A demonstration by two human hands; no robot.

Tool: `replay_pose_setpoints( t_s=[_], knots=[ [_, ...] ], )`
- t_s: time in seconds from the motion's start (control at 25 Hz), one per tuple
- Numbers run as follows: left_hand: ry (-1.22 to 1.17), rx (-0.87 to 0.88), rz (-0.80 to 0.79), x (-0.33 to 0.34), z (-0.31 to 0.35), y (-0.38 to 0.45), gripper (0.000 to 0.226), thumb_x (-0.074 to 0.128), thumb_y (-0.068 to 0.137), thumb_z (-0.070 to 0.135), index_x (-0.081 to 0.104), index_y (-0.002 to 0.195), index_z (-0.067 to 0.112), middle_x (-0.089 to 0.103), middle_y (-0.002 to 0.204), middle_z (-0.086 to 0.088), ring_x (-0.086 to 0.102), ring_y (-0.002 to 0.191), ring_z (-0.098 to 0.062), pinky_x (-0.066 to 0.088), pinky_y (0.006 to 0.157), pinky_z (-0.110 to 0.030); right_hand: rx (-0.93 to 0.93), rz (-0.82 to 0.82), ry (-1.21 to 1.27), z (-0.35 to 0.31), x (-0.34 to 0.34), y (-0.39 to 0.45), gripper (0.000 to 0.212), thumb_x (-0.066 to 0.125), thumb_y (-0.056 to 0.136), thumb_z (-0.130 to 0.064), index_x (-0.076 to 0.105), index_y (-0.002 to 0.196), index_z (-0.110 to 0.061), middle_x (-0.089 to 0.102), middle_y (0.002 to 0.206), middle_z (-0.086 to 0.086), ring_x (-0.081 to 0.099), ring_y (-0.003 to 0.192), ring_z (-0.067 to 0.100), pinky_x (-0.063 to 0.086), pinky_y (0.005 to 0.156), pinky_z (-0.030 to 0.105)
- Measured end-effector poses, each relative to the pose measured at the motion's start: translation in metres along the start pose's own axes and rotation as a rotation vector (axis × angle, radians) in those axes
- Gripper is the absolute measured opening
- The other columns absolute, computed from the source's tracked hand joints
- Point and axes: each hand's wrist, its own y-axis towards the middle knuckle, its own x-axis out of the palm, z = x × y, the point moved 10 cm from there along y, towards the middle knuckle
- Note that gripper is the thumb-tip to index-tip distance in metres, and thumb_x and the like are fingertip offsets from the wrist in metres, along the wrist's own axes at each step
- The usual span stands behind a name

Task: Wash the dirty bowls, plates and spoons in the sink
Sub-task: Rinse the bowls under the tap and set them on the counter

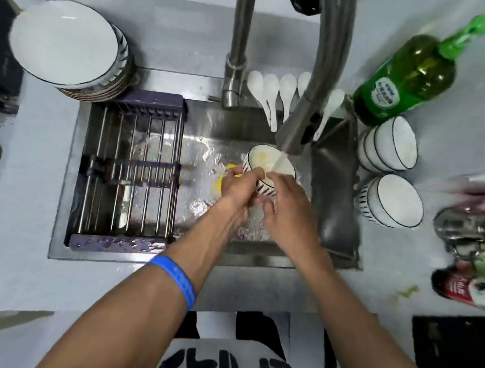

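Both hands hold a white striped china bowl under the grey metal tap, over the steel sink. The left hand maybe holds a yellow sponge too; the right hand grips the side. This is rinsing. Next, turn it and tip the water out.

We saw a pale grey-white surface filling most of the frame, evenly lit and without hard shadows. A steel faucet arched down from the top centre. At the upper right stood a green bottle with a green pump top. A dark purple drying rack sat in the middle left. Dark shapes hugged the left edge, too blurred to identify. At the lower right lay a black panel, with blurred clutter above it.
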Motion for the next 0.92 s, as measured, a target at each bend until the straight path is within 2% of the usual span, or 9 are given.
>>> replay_pose_setpoints(
  t_s=[0.12, 0.32, 0.44, 0.52, 0.56, 0.6, 0.68, 0.84, 0.92],
  knots=[
    [0.032, 0.013, 0.018, 0.002, 0.001, 0.0, 0.038, 0.072, 0.075, 0.016, 0.053, 0.108, 0.009, 0.055, 0.073, -0.01, 0.05, 0.042, -0.017, 0.043, 0.04, -0.021, -0.026, -0.052, -0.018, -0.001, 0.005, 0.009, 0.043, 0.054, 0.095, -0.017, 0.049, 0.137, -0.015, 0.059, 0.125, 0.007, 0.056, 0.109, 0.03, 0.05, 0.084, 0.043],
    [0.006, 0.031, 0.016, 0.001, 0.004, -0.01, 0.046, 0.075, 0.074, 0.025, 0.039, 0.103, 0.017, 0.053, 0.073, -0.008, 0.05, 0.061, -0.02, 0.048, 0.055, -0.032, 0.091, -0.066, 0.154, 0.011, 0.004, 0.022, 0.015, 0.058, 0.096, -0.029, 0.065, 0.106, -0.021, 0.07, 0.096, 0.002, 0.062, 0.092, 0.026, 0.048, 0.073, 0.035],
    [0.133, 0.091, -0.021, -0.002, 0.016, -0.015, 0.063, 0.075, 0.071, 0.056, 0.045, 0.111, 0.017, 0.062, 0.086, -0.005, 0.059, 0.069, -0.02, 0.055, 0.063, -0.035, 0.148, -0.088, 0.208, 0.017, 0.003, 0.025, 0.016, 0.06, 0.095, -0.029, 0.064, 0.084, -0.019, 0.061, 0.071, -0.004, 0.056, 0.074, 0.023, 0.037, 0.062, 0.033],
    [0.226, 0.116, -0.102, -0.001, 0.02, -0.015, 0.082, 0.063, 0.071, 0.076, 0.05, 0.128, 0.018, 0.07, 0.109, -0.005, 0.067, 0.088, -0.022, 0.056, 0.077, -0.037, 0.295, -0.05, 0.397, 0.029, 0.004, 0.024, 0.025, 0.059, 0.094, -0.032, 0.059, 0.075, -0.015, 0.059, 0.063, -0.003, 0.055, 0.063, 0.019, 0.041, 0.057, 0.035],
    [0.224, 0.13, -0.11, -0.004, 0.022, -0.013, 0.075, 0.059, 0.077, 0.075, 0.053, 0.127, 0.02, 0.069, 0.115, -0.006, 0.068, 0.094, -0.023, 0.055, 0.082, -0.037, 0.393, -0.019, 0.519, 0.036, 0.007, 0.023, 0.028, 0.059, 0.092, -0.034, 0.061, 0.076, -0.01, 0.062, 0.064, 0.002, 0.057, 0.06, 0.02, 0.047, 0.056, 0.038],
    [0.193, 0.149, -0.086, -0.011, 0.026, -0.013, 0.055, 0.056, 0.086, 0.066, 0.056, 0.118, 0.021, 0.068, 0.113, -0.007, 0.066, 0.093, -0.022, 0.054, 0.08, -0.035, 0.488, 0.002, 0.647, 0.042, 0.013, 0.022, 0.029, 0.059, 0.092, -0.033, 0.064, 0.077, -0.008, 0.065, 0.066, 0.007, 0.059, 0.058, 0.02, 0.05, 0.053, 0.039],
    [0.14, 0.164, 0.006, -0.027, 0.031, -0.014, 0.019, 0.05, 0.1, 0.042, 0.057, 0.099, 0.024, 0.063, 0.103, -0.004, 0.061, 0.088, -0.02, 0.051, 0.071, -0.029, 0.668, 0.018, 0.903, 0.048, 0.024, 0.019, 0.022, 0.06, 0.096, -0.025, 0.066, 0.08, -0.011, 0.066, 0.068, 0.007, 0.059, 0.052, 0.017, 0.047, 0.043, 0.028],
    [0.151, 0.158, 0.081, -0.038, 0.032, -0.011, 0.018, 0.047, 0.104, 0.034, 0.058, 0.109, 0.021, 0.062, 0.112, -0.01, 0.061, 0.099, -0.025, 0.053, 0.07, -0.032, 0.892, 0.019, 1.274, 0.048, 0.033, 0.013, 0.011, 0.059, 0.098, -0.019, 0.064, 0.094, -0.01, 0.067, 0.079, 0.011, 0.061, 0.047, 0.014, 0.046, 0.038, 0.022],
    [0.133, 0.15, 0.077, -0.034, 0.032, -0.013, 0.016, 0.046, 0.105, 0.029, 0.057, 0.111, 0.02, 0.063, 0.11, -0.009, 0.061, 0.093, -0.022, 0.057, 0.079, -0.038, 0.963, 0.002, 1.386, 0.051, 0.034, 0.007, 0.02, 0.061, 0.097, -0.019, 0.062, 0.11, -0.005, 0.068, 0.082, 0.013, 0.062, 0.051, 0.015, 0.05, 0.042, 0.024]
  ],
)
